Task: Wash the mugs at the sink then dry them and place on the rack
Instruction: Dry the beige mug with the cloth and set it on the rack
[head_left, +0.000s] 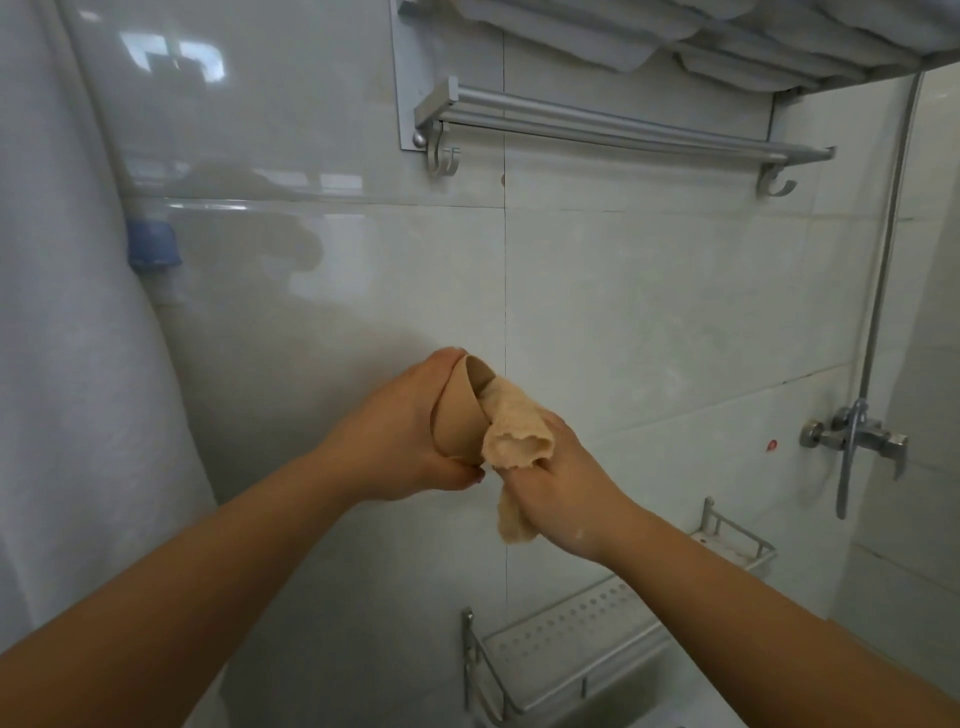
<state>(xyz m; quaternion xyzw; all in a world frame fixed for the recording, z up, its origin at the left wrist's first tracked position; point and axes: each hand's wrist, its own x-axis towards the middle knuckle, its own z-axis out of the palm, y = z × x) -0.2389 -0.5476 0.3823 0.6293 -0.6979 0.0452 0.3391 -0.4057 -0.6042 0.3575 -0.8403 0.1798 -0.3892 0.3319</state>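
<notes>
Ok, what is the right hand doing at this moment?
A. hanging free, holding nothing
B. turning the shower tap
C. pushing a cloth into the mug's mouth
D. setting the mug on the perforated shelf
C: the right hand holds the beige cloth against the open mouth of the tan mug, which the left hand grips.

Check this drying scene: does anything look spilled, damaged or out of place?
Nothing stands out. The left hand grips the tan mug while the right hand works a cloth into its mouth. The perforated rack below sits level.
</notes>
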